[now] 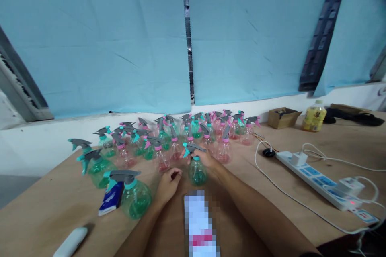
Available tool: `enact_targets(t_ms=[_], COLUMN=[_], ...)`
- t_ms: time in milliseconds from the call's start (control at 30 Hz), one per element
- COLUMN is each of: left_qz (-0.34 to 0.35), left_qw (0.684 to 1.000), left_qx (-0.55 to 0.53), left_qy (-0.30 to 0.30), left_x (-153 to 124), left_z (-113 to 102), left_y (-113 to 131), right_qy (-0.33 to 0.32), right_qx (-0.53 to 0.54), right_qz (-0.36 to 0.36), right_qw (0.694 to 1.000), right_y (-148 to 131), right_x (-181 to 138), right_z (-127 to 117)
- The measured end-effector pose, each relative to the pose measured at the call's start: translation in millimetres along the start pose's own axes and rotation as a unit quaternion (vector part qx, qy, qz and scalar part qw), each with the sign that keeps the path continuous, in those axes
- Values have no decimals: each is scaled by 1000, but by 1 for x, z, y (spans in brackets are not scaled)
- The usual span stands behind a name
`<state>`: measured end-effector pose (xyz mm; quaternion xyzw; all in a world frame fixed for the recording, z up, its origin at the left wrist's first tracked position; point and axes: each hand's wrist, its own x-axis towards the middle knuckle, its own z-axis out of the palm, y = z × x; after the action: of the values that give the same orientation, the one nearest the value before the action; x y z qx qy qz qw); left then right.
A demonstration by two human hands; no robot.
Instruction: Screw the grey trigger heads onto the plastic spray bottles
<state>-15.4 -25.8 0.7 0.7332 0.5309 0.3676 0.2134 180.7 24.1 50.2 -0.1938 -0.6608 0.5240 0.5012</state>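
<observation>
Presently the right hand (208,160) grips the upright green spray bottle (197,173) by its neck; the left hand (169,182), loosely open and empty, rests just left of that grip.

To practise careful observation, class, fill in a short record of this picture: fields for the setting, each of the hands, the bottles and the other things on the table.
setting: wooden table in front of a blue sheet
right hand: grips a green spray bottle at its neck
left hand: loosely curled on the table beside that bottle, nothing seen in it
behind: cluster of spray bottles, green and pink, upright
right side: power strip, cardboard box, yellow drink bottle
left front: blue packet
</observation>
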Motion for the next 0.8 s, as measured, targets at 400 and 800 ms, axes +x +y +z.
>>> enact_targets(t_ms=[400, 800], left_qz=[-1, -3], left_qw=[1000, 1000], left_qx=[-2, 2], left_qy=[0, -13], left_x=[-1, -3], left_z=[1, 0], left_y=[0, 4], right_qy=[27, 26], right_qx=[-10, 8], right_qz=[14, 14], right_qw=[999, 1000], right_y=[4, 6], right_x=[-1, -1], right_z=[0, 3])
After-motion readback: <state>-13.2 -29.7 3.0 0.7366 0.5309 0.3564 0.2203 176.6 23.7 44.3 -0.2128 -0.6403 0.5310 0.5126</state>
